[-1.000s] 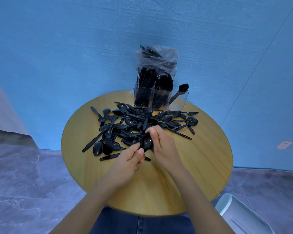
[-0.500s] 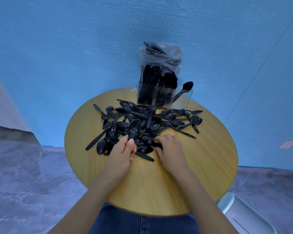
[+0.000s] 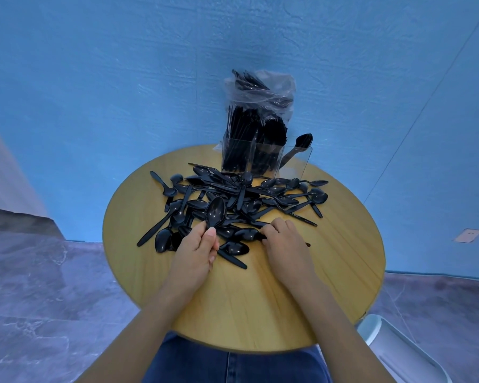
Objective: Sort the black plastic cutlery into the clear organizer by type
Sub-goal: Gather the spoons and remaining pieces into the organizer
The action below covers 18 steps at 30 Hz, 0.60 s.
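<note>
Spoon (image 3: 215,213) pinched upright in left hand (image 3: 195,251); right hand (image 3: 286,246) grips another.

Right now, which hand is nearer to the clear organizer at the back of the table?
Left. The left hand holds a spoon raised toward the clear organizer; the right hand grips cutlery at the pile's near edge.

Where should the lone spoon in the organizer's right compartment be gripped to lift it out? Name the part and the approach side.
Take the spoon by its bowl and upper neck, coming from above. Its handle runs down inside the clear organizer, walled in, while the bowl sticks up past the rim, leaning right, with free space around it. Pinch across the neck with the fingers and probably lift along its lean.
</note>
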Motion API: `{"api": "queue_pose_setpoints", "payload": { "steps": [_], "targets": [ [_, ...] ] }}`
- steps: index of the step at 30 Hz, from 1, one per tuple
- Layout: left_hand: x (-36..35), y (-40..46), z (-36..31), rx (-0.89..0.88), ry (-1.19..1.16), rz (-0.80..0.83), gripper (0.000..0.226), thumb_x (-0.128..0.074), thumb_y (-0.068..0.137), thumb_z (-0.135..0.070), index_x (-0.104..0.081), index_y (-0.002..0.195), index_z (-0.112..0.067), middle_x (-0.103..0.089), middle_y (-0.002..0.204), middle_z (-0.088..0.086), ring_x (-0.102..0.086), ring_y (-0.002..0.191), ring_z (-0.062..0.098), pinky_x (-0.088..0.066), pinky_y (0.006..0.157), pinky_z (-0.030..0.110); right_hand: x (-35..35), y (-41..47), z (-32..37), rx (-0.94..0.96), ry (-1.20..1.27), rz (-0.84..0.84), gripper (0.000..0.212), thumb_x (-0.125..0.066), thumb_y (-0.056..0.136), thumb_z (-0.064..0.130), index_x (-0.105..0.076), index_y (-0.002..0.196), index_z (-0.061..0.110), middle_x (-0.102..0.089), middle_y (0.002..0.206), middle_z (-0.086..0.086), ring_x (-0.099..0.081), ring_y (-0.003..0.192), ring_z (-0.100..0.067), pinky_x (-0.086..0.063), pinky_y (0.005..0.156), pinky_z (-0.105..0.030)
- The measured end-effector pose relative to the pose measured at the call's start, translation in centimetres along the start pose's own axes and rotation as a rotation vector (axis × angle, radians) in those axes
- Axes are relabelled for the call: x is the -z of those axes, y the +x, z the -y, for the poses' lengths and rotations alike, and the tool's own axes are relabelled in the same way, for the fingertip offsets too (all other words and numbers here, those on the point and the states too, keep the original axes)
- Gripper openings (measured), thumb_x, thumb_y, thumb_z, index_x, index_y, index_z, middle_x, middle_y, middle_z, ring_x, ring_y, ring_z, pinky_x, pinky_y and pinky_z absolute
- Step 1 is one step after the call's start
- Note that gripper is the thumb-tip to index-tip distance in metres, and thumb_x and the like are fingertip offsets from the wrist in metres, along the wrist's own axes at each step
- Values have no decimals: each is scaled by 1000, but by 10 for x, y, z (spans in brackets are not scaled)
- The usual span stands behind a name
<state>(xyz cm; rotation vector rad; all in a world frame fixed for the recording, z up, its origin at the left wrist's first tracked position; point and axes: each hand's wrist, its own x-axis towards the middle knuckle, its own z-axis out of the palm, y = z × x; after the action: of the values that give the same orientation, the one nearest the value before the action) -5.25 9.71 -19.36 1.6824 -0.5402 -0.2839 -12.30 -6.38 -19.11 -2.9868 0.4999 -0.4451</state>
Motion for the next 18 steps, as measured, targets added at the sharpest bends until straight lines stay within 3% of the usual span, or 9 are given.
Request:
{"api": "queue_pose_setpoints", "payload": {
  "steps": [8,12,14,18],
  "targets": [
    [-1,2,-4,58,17,20,32,-34,102,-25,-48,78,-9,-43,57,-5,-38,48,4,-37,51,22,10,-6,-8,-48,132,-9,21,-50,96,18,-62,113,19,-52,109,5,-44,105,-12,-43,79,-24],
    [0,3,-7,83,9,12,31,-34,102,-26,-49,80,-9,-42,56,-3,-39,52,8,-38,54,24,13,-6,-13,-96,260,-75,11,-59,91,14,-66,98,16,-53,96,5,-50,88,-11,-40,69,-20],
    [-2,4,-11,76,19,7,31,-34,102,-25,-48,81,-7,-42,57,-3,-40,52,7,-40,53,20,18,-6,-15,-130,356,-102,5,-61,90,14,-62,89,18,-52,90,7,-50,77,-9,-37,64,-14],
    [-10,7,-19,48,30,6,27,-35,102,-22,-48,85,-5,-43,61,-1,-40,53,8,-41,52,17,36,-8,-9,-217,677,-123,22,-65,88,17,-50,73,24,-51,73,9,-44,64,-4,-33,58,-13]
  ]
}}
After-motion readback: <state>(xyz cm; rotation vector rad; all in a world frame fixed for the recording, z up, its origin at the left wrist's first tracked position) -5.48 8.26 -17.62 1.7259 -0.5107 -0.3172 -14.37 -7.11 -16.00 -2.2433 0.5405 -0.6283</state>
